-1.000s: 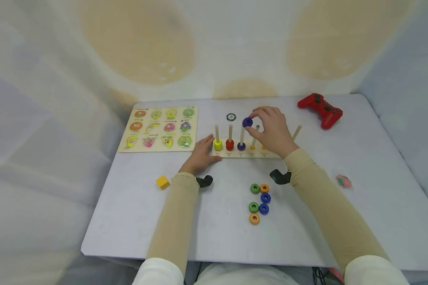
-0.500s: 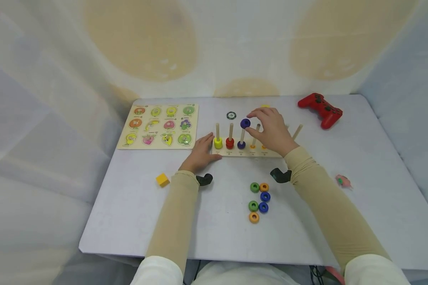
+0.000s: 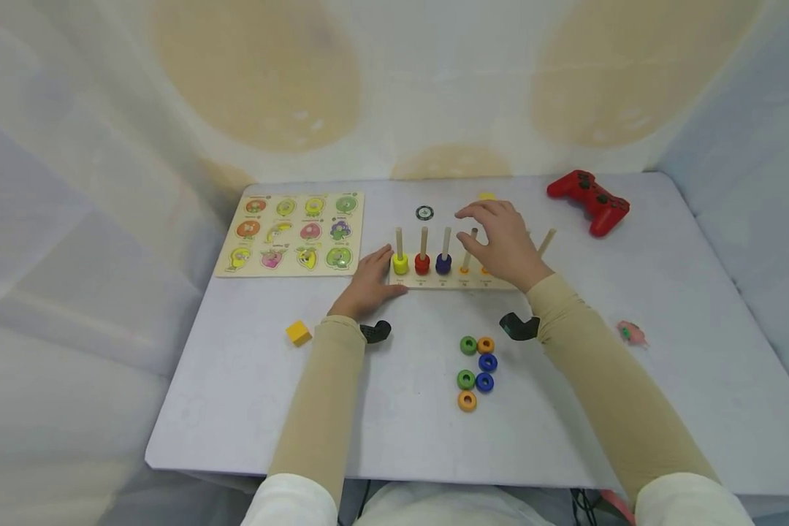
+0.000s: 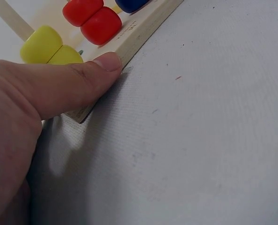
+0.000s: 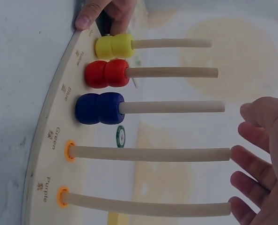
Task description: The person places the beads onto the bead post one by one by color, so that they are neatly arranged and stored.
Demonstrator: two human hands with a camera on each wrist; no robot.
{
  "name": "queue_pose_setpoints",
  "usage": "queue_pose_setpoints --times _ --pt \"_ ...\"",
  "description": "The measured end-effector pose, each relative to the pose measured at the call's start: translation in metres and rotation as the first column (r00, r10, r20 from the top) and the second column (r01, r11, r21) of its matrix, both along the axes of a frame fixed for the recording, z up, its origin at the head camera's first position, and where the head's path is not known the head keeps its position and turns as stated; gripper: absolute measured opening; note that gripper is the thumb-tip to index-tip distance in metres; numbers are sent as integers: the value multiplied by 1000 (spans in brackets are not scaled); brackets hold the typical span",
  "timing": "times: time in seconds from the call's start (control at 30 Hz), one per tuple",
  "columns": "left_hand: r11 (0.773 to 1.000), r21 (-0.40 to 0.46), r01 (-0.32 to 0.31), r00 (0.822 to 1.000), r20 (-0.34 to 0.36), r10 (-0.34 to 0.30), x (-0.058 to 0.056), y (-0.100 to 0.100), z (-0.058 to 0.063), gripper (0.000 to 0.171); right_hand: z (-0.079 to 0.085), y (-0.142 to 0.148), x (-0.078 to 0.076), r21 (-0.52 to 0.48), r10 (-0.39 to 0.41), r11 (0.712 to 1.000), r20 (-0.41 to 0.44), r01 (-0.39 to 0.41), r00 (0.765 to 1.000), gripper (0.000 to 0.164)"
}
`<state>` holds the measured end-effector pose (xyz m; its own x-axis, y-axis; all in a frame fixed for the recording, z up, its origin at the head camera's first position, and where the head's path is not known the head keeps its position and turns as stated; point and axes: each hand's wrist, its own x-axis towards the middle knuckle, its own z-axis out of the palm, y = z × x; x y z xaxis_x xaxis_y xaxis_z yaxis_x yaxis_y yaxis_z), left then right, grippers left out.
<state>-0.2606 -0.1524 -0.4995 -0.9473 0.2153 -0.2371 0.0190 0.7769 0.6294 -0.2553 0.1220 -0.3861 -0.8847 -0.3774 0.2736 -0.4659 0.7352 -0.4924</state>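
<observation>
A wooden peg board (image 3: 432, 286) stands at the middle back of the table. My left hand (image 3: 367, 285) grips its left end, the thumb along the front edge and the fingers behind. Two yellow rings (image 5: 114, 46), two red rings (image 5: 106, 73) and two blue rings (image 5: 99, 108) sit low on the first three pegs. The pegs marked Green and Purple (image 5: 143, 204) carry only small orange collars at their bases. My right hand (image 3: 502, 245) hovers by the peg tops with thumb and fingers apart, holding nothing, and hides the board's right part.
Several loose rings, among them a green ring (image 3: 468, 345) and an orange ring (image 3: 467, 401), lie in front of the board. A fruit puzzle board (image 3: 289, 234) and yellow block (image 3: 299, 333) are on the left. A red game controller (image 3: 588, 202) and small pink item (image 3: 632, 334) are right.
My right hand has let go of a blue ring, which has dropped down the third peg onto the other blue ring. My left hand has stayed on the board's end.
</observation>
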Motion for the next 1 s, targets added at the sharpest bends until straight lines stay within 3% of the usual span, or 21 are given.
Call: queue_pose_setpoints --times 0.17,0.3,0.47,0.6,0.83,1.0 --pt "1000 -4 10 1000 1 -10 -1 0 -1 94 -10 9 24 -62 5 998 -54 -8 999 24" --pt "1000 -10 12 1000 -2 -12 -2 -2 -3 95 -44 15 56 -133 -4 991 -76 -6 997 18" --pt "1000 -16 16 1000 -8 -16 -2 -2 -3 94 -96 24 91 -110 42 993 63 -35 997 28" --pt "1000 -13 0 1000 -8 0 -3 -3 -2 94 -118 27 106 -15 78 997 174 -76 982 40" --pt "1000 -1 11 1000 -13 -11 -2 -3 -3 93 -119 28 113 -14 51 999 196 -49 979 31" --pt "1000 14 14 1000 -10 -14 -3 -2 -3 93 -97 31 93 -105 -56 992 82 65 995 30"
